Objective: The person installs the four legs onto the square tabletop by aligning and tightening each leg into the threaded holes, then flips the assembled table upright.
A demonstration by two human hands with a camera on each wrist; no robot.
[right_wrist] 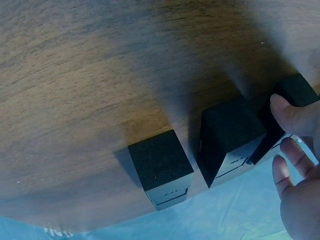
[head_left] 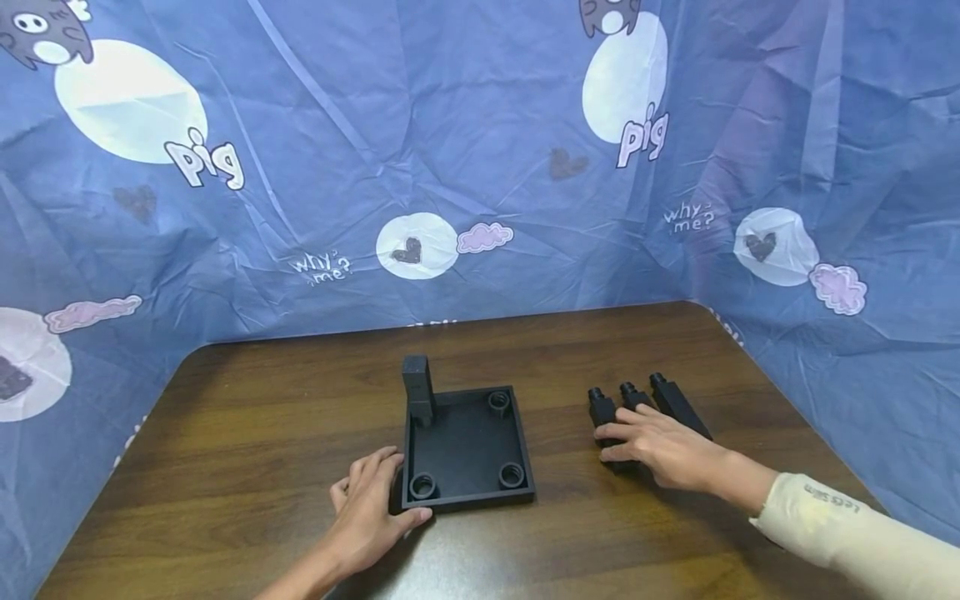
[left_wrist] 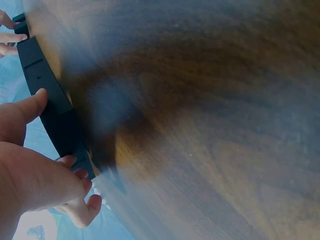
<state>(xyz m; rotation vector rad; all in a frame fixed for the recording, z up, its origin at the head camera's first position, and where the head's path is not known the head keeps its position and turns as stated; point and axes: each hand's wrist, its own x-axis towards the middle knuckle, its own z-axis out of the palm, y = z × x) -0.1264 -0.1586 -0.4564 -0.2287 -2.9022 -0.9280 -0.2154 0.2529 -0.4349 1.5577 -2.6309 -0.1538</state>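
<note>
An upside-down black square tabletop (head_left: 468, 446) with a raised rim lies mid-table. One black leg (head_left: 417, 387) stands upright in its far-left corner, and round sockets show in the other corners. My left hand (head_left: 367, 504) holds the near-left corner, thumb on the front wall and fingers along the left side. Three loose legs with screw ends lie to the right: the left one (head_left: 602, 408), the middle one (head_left: 636, 394) and the right one (head_left: 678, 404). My right hand (head_left: 663, 446) is over the left leg, thumb (right_wrist: 284, 110) and fingers around it; it partly hides the middle leg.
The brown wooden table (head_left: 285, 433) has rounded far corners. A blue printed cloth (head_left: 337, 167) hangs behind it and along its sides. In the right wrist view, gaps separate the right leg (right_wrist: 160, 160) from the middle leg (right_wrist: 230, 130).
</note>
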